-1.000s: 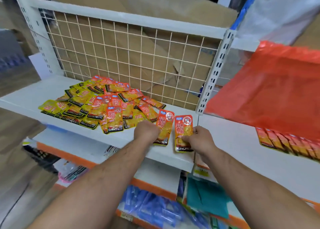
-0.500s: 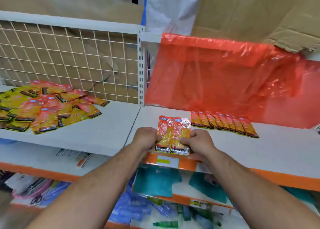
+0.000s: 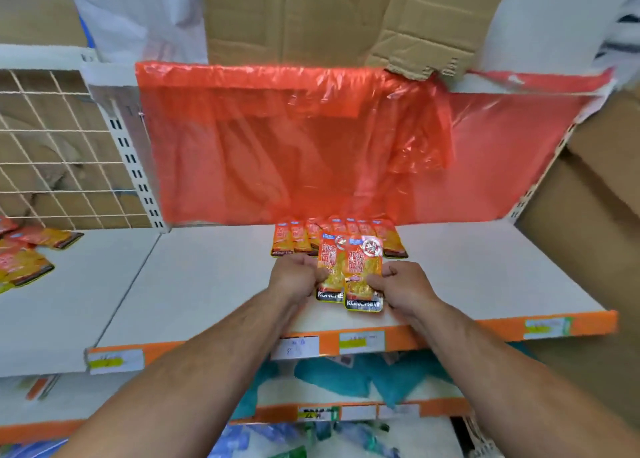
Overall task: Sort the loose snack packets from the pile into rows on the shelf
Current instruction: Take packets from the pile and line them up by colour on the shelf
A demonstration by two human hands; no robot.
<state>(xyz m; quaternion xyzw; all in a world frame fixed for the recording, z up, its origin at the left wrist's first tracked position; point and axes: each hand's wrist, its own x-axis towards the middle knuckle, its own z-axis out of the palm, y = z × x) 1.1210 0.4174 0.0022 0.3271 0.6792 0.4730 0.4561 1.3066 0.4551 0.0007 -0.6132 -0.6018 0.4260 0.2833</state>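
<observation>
Two snack packets held side by side just over the white shelf, red plastic sheet + cardboard behind. Vs half a sec ago they're up closer to the back row; left hand pinches one, right hand the other, fingers curled. Pile sits far left, next bay.

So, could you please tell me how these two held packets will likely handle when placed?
Probably light: the left hand and right hand hold the packets by finger pinches alone. Likely bendy but flat, since they stand unsagging. Their glossy film may slide on the smooth shelf.
</observation>
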